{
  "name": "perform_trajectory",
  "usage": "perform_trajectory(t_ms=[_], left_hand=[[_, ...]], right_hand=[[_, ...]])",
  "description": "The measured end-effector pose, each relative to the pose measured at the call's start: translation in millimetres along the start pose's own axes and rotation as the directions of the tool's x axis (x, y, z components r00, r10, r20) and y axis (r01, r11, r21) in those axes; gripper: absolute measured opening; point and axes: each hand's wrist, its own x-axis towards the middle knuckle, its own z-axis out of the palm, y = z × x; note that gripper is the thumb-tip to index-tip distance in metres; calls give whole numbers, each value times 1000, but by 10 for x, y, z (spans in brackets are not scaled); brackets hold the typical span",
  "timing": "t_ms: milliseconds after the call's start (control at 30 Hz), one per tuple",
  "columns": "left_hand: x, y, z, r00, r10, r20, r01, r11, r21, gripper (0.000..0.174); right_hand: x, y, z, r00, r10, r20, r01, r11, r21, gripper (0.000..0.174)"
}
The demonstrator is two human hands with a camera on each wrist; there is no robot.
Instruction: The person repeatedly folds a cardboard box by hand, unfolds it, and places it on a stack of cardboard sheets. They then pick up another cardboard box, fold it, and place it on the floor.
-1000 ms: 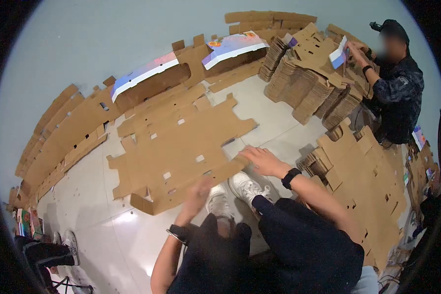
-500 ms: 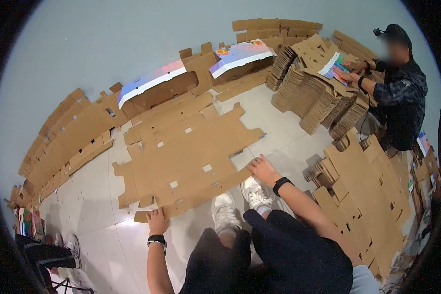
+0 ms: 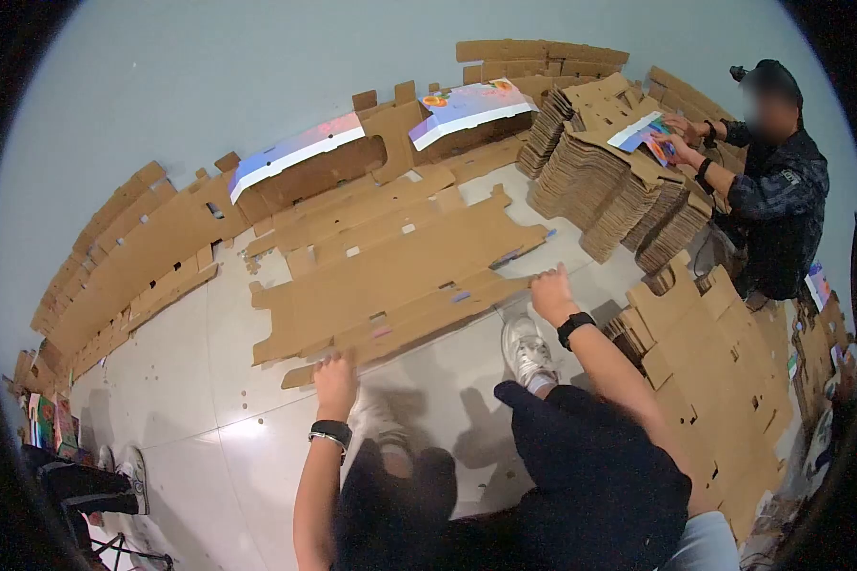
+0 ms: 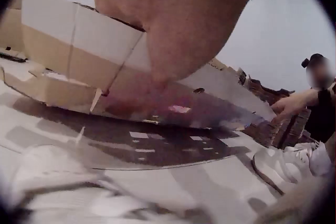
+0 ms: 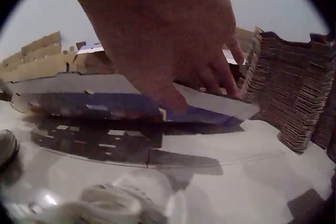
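Observation:
A large flattened cardboard box, brown on top with slots and cut-out flaps, spans the middle of the head view. My left hand pinches the left end of its near edge, while my right hand grips the right end. In the left wrist view the thumb of my left hand lies over the white border of the box's printed underside. My right hand has its thumb on the near face and its fingers behind the edge. Beneath the raised box a dark shadow shows on the floor.
Tall stacks of folded cardboard stand at the back right, where another person handles a colourful printed piece. More flattened cardboard lies at right. Printed box sheets lean by the wall. My white shoe is close below the box.
The left hand has come to the box's left end and grips it. Both hands have since shifted right with the box, whose near edge has lifted. The left foot has moved back.

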Motion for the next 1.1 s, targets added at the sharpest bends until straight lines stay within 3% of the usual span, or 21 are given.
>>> perform_trajectory(t_ms=[100,167,200,233,267,333,367,433,467,500,533,567,600,633,733,800,833,900,967,1033,1100], left_hand=[[40,81,29,994,23,106,-22,1000,-6,33],[54,141,37,985,38,167,-36,999,-15,31],[49,198,6,974,52,219,-50,999,-16,30],[44,217,-9,960,65,272,-63,998,-18,30],[29,200,81,958,64,278,-61,998,-19,30],[-36,168,394,937,183,297,-208,977,54,38],[-89,169,478,937,184,298,-209,977,53,38],[-205,217,593,885,60,462,-120,988,101,45],[-287,308,354,854,127,504,-217,968,124,48],[-322,326,406,855,120,504,-209,970,124,48],[-379,320,506,867,120,484,-268,931,249,51],[-419,301,586,877,122,464,-318,873,371,54],[-437,277,623,879,115,463,-311,874,374,54],[-454,240,646,891,149,429,-325,870,371,55],[-437,145,765,900,164,405,-318,881,349,53],[-457,100,802,895,152,418,-304,896,324,50],[-470,95,800,906,171,388,-316,882,349,46],[-467,144,752,914,194,356,-329,868,371,43],[-447,200,637,888,165,430,-327,882,338,43],[-453,156,703,899,156,410,-320,872,370,42],[-410,169,637,911,144,387,-307,863,400,40]], right_hand=[[-6,-201,-22,982,-107,-155,126,985,117,33],[-148,-457,-428,938,-287,-192,328,916,230,33],[-200,-598,-604,901,-414,-128,433,863,259,33],[-227,-761,-708,842,-535,-68,529,796,295,33],[-289,-967,-702,774,-621,-125,626,721,297,29],[-587,-1338,-818,626,-762,-164,767,563,308,23],[-833,-1432,-1028,551,-822,-147,812,486,323,21],[-1179,-1546,-1078,315,-887,-337,932,222,286,18],[-1323,-1560,-1131,271,-934,-232,922,183,340,16],[-1427,-1576,-1148,216,-968,-127,907,150,394,15],[-1509,-1606,-1093,207,-970,-128,909,143,391,15],[-1592,-1623,-1015,146,-974,-174,977,115,179,14],[-1651,-1628,-938,76,-975,-208,995,87,-43,13],[-1694,-1635,-864,69,-975,-212,996,81,-46,13],[-1717,-1677,-920,112,-876,-468,974,191,-125,13],[-1749,-1753,-1102,126,-992,-30,982,129,-134,13],[-1763,-1746,-1111,129,-991,-34,983,132,-131,13],[-1786,-1692,-1107,91,-971,-222,956,147,-253,13],[-1776,-1678,-1115,96,-971,-217,959,149,-240,14],[-1765,-1697,-1118,100,-972,-215,962,149,-228,14],[-1739,-1726,-1116,121,-990,-69,977,131,-168,13]])
